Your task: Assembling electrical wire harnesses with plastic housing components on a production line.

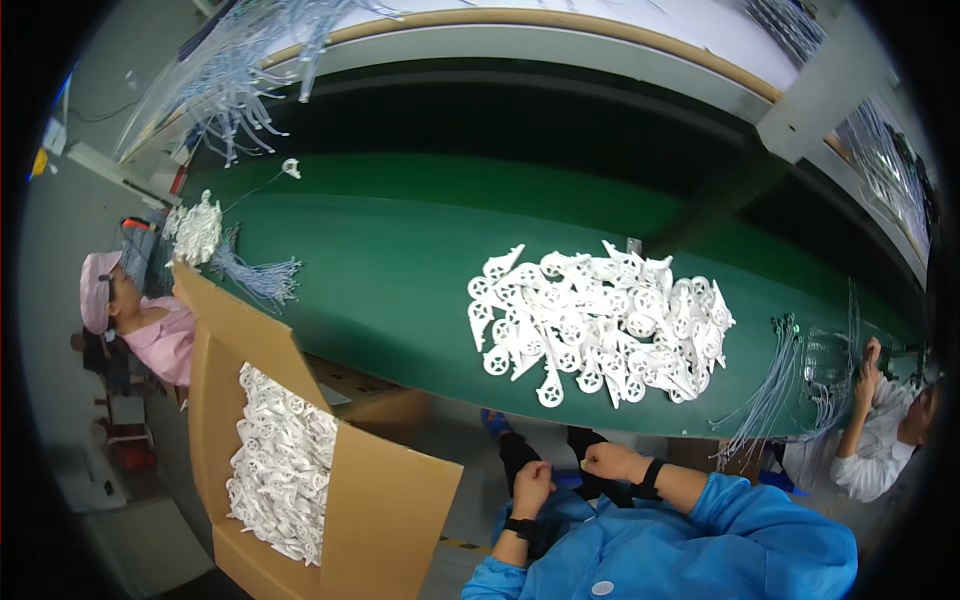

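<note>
My left hand [533,487] is closed, low in front of my body, below the near edge of the green table. Close by on its right, my right hand [612,462] is closed too, its fingers pinched. Anything inside either hand is too small or hidden to make out. A small blue patch shows between the two hands; I cannot tell what it is. Beyond them, on the green table [400,290], lies a wide pile of white plastic parts [600,320], each with a spoked round end and a pointed arm. Neither hand touches the pile.
An open cardboard box [385,500] full of similar white parts [280,470] stands at my left. Cable bundles lie on the table at left [262,275] and right [765,390]. A person in pink [165,335] sits left; another in white [870,455] works right. A shelf [560,45] spans the back.
</note>
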{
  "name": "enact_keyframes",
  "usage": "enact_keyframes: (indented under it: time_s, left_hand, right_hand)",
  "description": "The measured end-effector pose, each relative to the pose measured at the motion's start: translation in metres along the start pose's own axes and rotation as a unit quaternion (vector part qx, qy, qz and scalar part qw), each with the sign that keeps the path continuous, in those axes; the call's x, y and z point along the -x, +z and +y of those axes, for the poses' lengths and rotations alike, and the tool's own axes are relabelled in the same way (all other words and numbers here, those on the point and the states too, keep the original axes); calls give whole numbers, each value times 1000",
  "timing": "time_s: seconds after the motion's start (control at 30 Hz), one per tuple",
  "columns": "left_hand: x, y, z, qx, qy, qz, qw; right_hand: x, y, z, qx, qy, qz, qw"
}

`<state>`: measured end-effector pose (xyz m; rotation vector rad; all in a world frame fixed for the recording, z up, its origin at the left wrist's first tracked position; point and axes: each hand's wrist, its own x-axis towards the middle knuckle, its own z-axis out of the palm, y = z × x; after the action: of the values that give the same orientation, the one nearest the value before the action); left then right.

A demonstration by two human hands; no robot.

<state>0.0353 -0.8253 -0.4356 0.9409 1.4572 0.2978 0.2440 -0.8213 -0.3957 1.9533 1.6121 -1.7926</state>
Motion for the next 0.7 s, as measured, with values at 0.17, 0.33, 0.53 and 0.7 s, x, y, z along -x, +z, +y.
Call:
enact_keyframes:
  time_s: [0.17,0.33,0.53,0.7]
  left_hand:
    - [-13,-7,-84,-58,-117,-22,991]
    - [-80,-3,-130,-236,-12,-84,968]
    - [-225,-23,-262,-342,52,-151,926]
    - [-344,-15,-346,-467,159,-211,844]
  right_hand:
    - [27,40,65,-63,74,62,993]
    - [64,122,127,-283,266,186,902]
    - [68,325,203,-399,421,363,729]
    - [49,456,262,-317,492,523,620]
